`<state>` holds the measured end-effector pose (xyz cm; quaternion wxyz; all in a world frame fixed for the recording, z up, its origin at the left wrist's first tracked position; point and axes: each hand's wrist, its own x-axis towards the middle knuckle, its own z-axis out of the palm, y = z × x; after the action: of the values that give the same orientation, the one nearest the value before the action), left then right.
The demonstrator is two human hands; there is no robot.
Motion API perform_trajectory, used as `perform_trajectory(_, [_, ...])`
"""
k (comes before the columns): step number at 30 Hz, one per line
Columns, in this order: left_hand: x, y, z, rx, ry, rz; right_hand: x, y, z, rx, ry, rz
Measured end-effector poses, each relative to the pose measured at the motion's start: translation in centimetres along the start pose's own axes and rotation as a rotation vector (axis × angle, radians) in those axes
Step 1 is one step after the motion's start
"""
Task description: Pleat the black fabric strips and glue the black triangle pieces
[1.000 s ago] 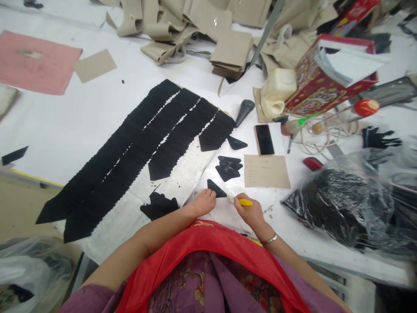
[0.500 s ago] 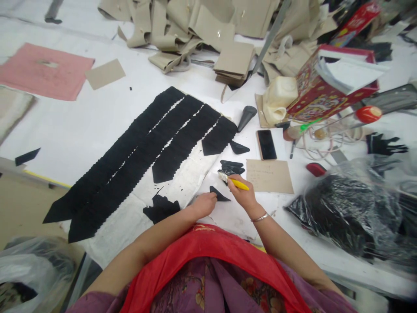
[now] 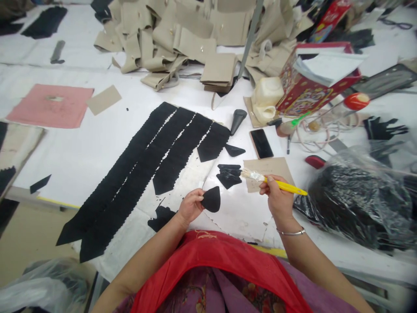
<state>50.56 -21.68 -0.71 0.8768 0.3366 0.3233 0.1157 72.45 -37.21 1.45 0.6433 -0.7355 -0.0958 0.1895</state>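
My left hand (image 3: 191, 205) pinches a small black piece with a rounded edge (image 3: 211, 199) by its left side, above the white table. In my right hand (image 3: 279, 195) is a paintbrush (image 3: 284, 186) with a yellow handle, its pale bristles pointing left. The bristle tips are close to several shiny black pieces (image 3: 229, 175) that lie overlapped on the table; whether they touch, I cannot tell. Long rows of black pieces with jagged edges (image 3: 130, 169) spread out to the left. Near my left forearm rests a crumpled black scrap (image 3: 161, 218).
A phone (image 3: 262, 144) and a beige card (image 3: 283, 167) lie beyond the brush. Further back stand a white plastic bottle (image 3: 269, 93) and a red box with papers (image 3: 302, 89). On the right sits a clear bag of black material (image 3: 358, 200). Beige pieces (image 3: 195, 39) heap at the back.
My right hand has moved right, drawing the brush away from my left hand. The left hand has lifted the black piece and turned it. The camera view has shifted slightly.
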Motion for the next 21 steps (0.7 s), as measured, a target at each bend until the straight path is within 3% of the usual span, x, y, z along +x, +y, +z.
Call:
perform_trajectory(4, [0.8, -0.2, 0.3, 0.334, 0.069, 0.051, 0.0, 0.6, -0.9, 0.011, 0.013, 0.034])
perform_trajectory(6, [1.2, 0.1, 0.5, 0.611, 0.122, 0.175, 0.0, 0.8, -1.4, 0.011, 0.025, 0.042])
perform_trajectory(8, [1.8, 0.5, 0.6, 0.958, 0.127, 0.387, 0.1, 1.0, -1.8, 0.01, 0.046, 0.05])
perform_trajectory(11, [3.5, 0.3, 0.7, 1.451, -0.033, 0.658, 0.2, 1.2, -2.3, 0.011, 0.068, 0.051])
perform_trajectory(15, [5.9, -2.6, 0.8, 1.892, -0.325, 0.667, 0.3, 1.5, -2.4, 0.009, 0.072, 0.04])
perform_trajectory(18, [6.0, -5.3, 0.7, 1.992, -0.464, 0.655, 0.2, 1.6, -2.0, -0.026, 0.054, 0.031])
perform_trajectory(21, [3.9, -6.6, 0.1, 1.972, -0.504, 0.677, 0.0, 1.3, -1.3, -0.051, 0.019, 0.032])
